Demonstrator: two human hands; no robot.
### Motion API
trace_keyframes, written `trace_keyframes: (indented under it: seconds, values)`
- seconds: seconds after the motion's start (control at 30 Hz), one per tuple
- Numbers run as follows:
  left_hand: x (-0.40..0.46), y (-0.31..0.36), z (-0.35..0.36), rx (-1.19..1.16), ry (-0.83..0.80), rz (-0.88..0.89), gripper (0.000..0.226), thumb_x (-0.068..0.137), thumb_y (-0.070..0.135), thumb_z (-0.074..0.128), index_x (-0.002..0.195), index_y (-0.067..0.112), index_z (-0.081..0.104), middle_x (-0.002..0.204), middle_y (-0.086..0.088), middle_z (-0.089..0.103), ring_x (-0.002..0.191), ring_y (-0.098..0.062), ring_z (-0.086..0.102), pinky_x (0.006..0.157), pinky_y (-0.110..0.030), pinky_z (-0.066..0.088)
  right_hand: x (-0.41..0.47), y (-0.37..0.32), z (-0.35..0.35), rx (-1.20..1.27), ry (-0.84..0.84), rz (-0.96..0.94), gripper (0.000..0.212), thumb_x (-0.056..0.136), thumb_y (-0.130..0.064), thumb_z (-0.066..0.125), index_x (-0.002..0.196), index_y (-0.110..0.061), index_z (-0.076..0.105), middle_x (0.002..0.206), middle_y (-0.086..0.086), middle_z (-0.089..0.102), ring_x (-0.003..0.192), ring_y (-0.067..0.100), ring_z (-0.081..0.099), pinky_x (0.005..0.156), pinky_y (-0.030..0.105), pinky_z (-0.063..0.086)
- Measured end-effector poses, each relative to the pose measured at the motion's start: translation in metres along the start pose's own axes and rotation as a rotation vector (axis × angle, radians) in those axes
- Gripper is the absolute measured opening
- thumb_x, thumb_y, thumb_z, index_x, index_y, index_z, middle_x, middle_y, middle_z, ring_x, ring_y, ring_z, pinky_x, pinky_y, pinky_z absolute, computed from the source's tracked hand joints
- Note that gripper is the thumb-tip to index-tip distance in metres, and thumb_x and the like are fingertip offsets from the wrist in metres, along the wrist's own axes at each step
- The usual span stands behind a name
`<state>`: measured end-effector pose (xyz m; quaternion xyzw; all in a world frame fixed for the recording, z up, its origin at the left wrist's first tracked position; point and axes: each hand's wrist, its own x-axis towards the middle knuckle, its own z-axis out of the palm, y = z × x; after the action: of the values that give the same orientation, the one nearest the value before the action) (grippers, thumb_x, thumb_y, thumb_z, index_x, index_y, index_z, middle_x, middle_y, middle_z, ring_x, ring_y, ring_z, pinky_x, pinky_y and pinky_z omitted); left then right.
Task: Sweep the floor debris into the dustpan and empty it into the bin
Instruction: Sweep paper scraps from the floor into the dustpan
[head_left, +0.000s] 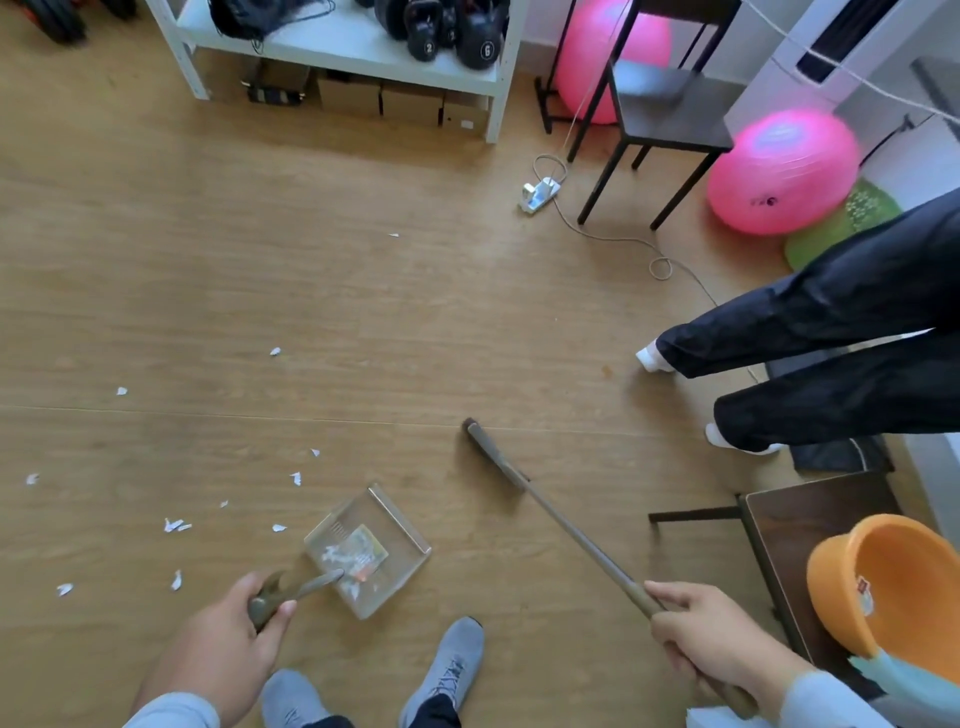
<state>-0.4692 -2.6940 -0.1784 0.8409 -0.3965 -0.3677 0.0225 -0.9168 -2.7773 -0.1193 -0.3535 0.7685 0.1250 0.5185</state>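
The broom (561, 525) was the largest tool in play — a long, stiff pole with its narrow brush head down on the wooden floor (260, 260), well right of the debris. The right hand (701, 634) was wrapped around the upper shaft; a rigid handle like that probably steers best gripped high. The dustpan (371, 551), clear and likely light plastic, sat flat just ahead of the person's shoes, already holding a wrapper and some scraps. The left hand (228, 639) clasped its dark handle, the sensible place to lift it level. The paper scraps (176, 526) lay scattered left of the pan — flimsy bits, apt to flutter away under a hard stroke.
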Motion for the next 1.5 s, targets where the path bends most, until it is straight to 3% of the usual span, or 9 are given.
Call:
trace_keyframes:
  seconds: [0.23, 0.43, 0.57, 0.77, 0.93, 1.07, 1.33, 1.43, 1.5]
  values:
    - [-0.005, -0.003, 0.005, -0.019, -0.006, -0.014, 0.020, 0.088, 0.045, 0.067, 0.105, 0.042, 0.057, 0.075, 0.015, 0.067, 0.075, -0.017, 0.064, 0.065, -0.028, 0.048, 0.058, -0.057, -0.056, 0.042, 0.237, -0.032, 0.056, 0.091, 0.000, 0.057, 0.146, -0.012, 0.055, 0.049, 0.011, 0.058, 0.034, 0.018, 0.046, 0.038, 0.022, 0.040]
    - [-0.001, -0.003, 0.007, 0.001, 0.005, -0.011, 0.016, 0.091, 0.051, 0.061, 0.101, 0.047, 0.048, 0.075, 0.012, 0.066, 0.075, -0.016, 0.064, 0.069, -0.032, 0.053, 0.157, -0.109, -0.047, -0.086, 0.187, 0.041, 0.034, 0.081, 0.000, 0.052, 0.105, 0.014, 0.071, 0.055, 0.018, 0.060, 0.050, 0.028, 0.053, 0.055, 0.032, 0.045]
    - [-0.003, 0.001, 0.002, 0.045, -0.012, -0.007, 0.024, 0.093, 0.051, 0.057, 0.114, 0.040, 0.052, 0.072, 0.011, 0.065, 0.071, -0.016, 0.063, 0.065, -0.031, 0.051, 0.117, -0.088, 0.011, -0.283, 0.065, 0.035, 0.034, 0.086, -0.006, 0.055, 0.116, 0.000, 0.069, 0.064, 0.013, 0.069, 0.051, 0.026, 0.061, 0.050, 0.026, 0.049]
    - [-0.007, 0.000, -0.002, 0.055, -0.040, 0.000, 0.032, 0.096, 0.051, 0.053, 0.123, 0.036, 0.053, 0.076, 0.011, 0.063, 0.074, -0.016, 0.062, 0.065, -0.031, 0.050, 0.032, -0.041, 0.054, -0.303, -0.089, -0.017, 0.069, 0.086, -0.013, 0.057, 0.154, -0.019, 0.045, 0.080, 0.007, 0.066, 0.055, 0.018, 0.057, 0.051, 0.025, 0.049]
    - [-0.008, -0.002, -0.010, 0.034, -0.068, 0.001, 0.033, 0.098, 0.049, 0.050, 0.128, 0.037, 0.050, 0.098, 0.010, 0.067, 0.083, -0.020, 0.063, 0.068, -0.032, 0.051, -0.027, -0.041, 0.037, -0.203, -0.097, -0.038, 0.061, 0.088, -0.002, 0.060, 0.146, -0.020, 0.054, 0.055, 0.008, 0.058, 0.038, 0.015, 0.046, 0.043, 0.021, 0.041]
    - [-0.015, -0.009, -0.014, 0.045, -0.069, 0.017, 0.034, 0.098, 0.050, 0.048, 0.130, 0.039, 0.050, 0.107, 0.013, 0.069, 0.091, -0.020, 0.065, 0.071, -0.032, 0.054, -0.055, -0.061, 0.017, -0.186, -0.061, -0.043, 0.061, 0.088, -0.003, 0.062, 0.146, -0.023, 0.055, 0.057, 0.012, 0.061, 0.041, 0.019, 0.046, 0.045, 0.027, 0.042]
    - [0.002, -0.017, -0.026, -0.005, 0.025, -0.025, 0.018, 0.096, 0.049, 0.054, 0.110, 0.038, 0.056, 0.077, 0.013, 0.061, 0.077, -0.018, 0.063, 0.063, -0.030, 0.047, 0.055, -0.197, 0.050, -0.485, 0.068, -0.268, 0.045, 0.098, -0.009, 0.049, 0.139, -0.028, 0.055, 0.066, 0.009, 0.058, 0.041, 0.021, 0.050, 0.044, 0.024, 0.044]
    - [0.012, -0.020, -0.022, 0.035, 0.016, -0.042, 0.014, 0.096, 0.048, 0.055, 0.104, 0.036, 0.055, 0.075, 0.014, 0.061, 0.075, -0.019, 0.062, 0.063, -0.031, 0.047, 0.078, -0.205, 0.074, -0.733, 0.086, -0.271, 0.047, 0.098, -0.009, 0.041, 0.138, -0.031, 0.053, 0.086, 0.007, 0.060, 0.056, 0.022, 0.058, 0.042, 0.024, 0.047]
    - [0.013, -0.024, -0.022, 0.030, 0.018, -0.052, 0.014, 0.096, 0.047, 0.056, 0.105, 0.036, 0.055, 0.078, 0.013, 0.062, 0.076, -0.021, 0.062, 0.065, -0.031, 0.048, 0.075, -0.178, 0.081, -0.878, 0.082, -0.258, 0.059, 0.094, -0.007, 0.038, 0.145, -0.034, 0.050, 0.107, 0.004, 0.060, 0.080, 0.024, 0.065, 0.064, 0.031, 0.056]
